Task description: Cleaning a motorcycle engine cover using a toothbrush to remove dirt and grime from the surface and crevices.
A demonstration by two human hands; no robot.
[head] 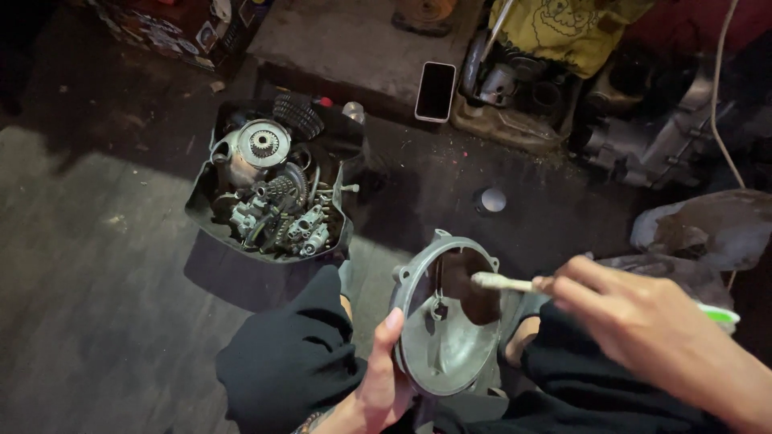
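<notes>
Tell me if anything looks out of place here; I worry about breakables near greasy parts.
A phone lies on the dirty floor, beside the black tray of oily engine parts. Nothing looks spilled.

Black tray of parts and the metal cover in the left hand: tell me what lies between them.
In the head view, only the person's black-clothed knee and bare dark floor lie between black tray and metal cover.

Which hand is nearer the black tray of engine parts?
Left. The left hand grips the metal cover just below-right of the tray; the right hand, holding the toothbrush, is farther right.
</notes>
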